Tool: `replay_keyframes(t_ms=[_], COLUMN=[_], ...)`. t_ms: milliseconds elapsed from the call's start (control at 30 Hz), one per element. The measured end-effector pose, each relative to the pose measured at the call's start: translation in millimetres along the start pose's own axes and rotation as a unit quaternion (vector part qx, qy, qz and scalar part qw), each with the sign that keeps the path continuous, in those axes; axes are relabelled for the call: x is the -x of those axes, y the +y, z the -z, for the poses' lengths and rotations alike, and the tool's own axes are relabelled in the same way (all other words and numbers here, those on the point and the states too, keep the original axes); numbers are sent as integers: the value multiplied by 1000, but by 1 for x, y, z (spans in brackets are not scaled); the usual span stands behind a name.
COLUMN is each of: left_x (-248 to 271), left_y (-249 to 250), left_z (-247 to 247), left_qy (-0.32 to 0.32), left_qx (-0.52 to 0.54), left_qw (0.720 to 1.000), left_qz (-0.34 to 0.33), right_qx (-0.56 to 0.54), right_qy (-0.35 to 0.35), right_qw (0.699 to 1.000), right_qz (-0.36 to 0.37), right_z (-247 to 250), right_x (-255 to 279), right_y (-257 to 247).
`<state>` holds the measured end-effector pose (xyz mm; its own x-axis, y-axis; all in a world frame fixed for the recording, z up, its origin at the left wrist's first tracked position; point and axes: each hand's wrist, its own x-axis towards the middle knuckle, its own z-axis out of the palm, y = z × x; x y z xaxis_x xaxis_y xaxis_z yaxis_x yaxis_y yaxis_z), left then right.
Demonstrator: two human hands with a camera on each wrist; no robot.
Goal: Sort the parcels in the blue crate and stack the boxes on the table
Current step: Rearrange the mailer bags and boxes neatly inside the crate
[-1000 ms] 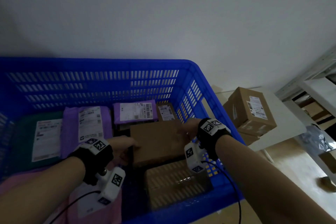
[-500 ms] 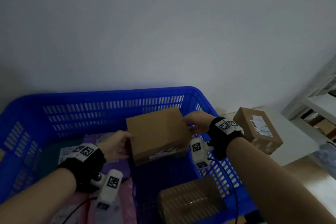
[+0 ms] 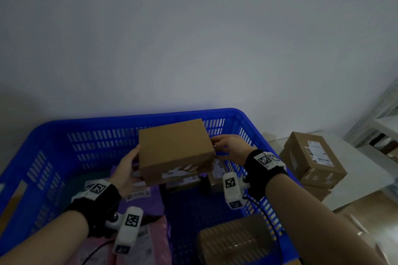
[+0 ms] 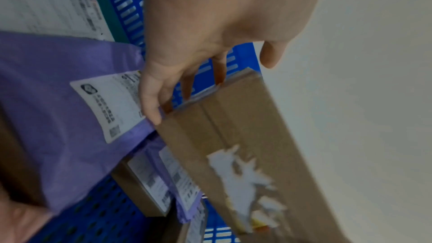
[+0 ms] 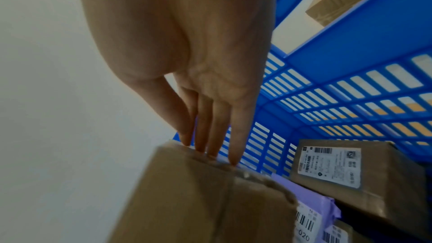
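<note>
Lifted higher than half a second ago, the cardboard box (image 3: 174, 148) now hangs clear above the parcels in the blue crate (image 3: 51, 157), level with its far rim, where a second ago it lay flat among them. Both hands carry it from opposite ends. The left hand (image 3: 127, 170) presses its fingers (image 4: 151, 103) against the left end near the lower corner, fingers fairly straight, thumb apart from the rest. The right hand (image 3: 230, 149) sets straight fingertips (image 5: 233, 154) along the right top edge, close together, not curled round it. A torn white label remnant (image 3: 178, 171) marks the box's near face. Below, inside the crate, lie a purple mailer (image 4: 70, 117) with a white shipping label, a pink mailer (image 3: 150, 241) near the front, a small labelled carton (image 5: 350, 173) against the right wall, and another brown box (image 3: 234, 241) at the front right corner. Outside the crate to the right, labelled cardboard boxes (image 3: 312, 157) sit stacked on the white table (image 3: 355, 183), well apart from the carried box. Black wrist straps with white marker tags show on both forearms.
</note>
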<state>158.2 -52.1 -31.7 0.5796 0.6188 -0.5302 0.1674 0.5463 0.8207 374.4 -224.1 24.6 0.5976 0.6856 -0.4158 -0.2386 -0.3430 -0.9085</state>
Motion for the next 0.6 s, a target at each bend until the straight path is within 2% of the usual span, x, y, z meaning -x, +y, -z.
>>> replay_keyframes(t_ms=[100, 300, 600], left_x=[0, -6, -22], left_y=[-2, -3, 0], left_z=[1, 0, -1], left_qy=[-6, -9, 5], left_qx=[7, 19, -7], left_qw=[1000, 1000, 1000], left_qz=[23, 5, -27], right_qx=[20, 115, 127], right_qy=[-15, -49, -129], right_qw=[999, 987, 981], right_qz=[44, 99, 68], right_z=[5, 14, 16], right_x=[-5, -16, -15], right_y=[6, 25, 43])
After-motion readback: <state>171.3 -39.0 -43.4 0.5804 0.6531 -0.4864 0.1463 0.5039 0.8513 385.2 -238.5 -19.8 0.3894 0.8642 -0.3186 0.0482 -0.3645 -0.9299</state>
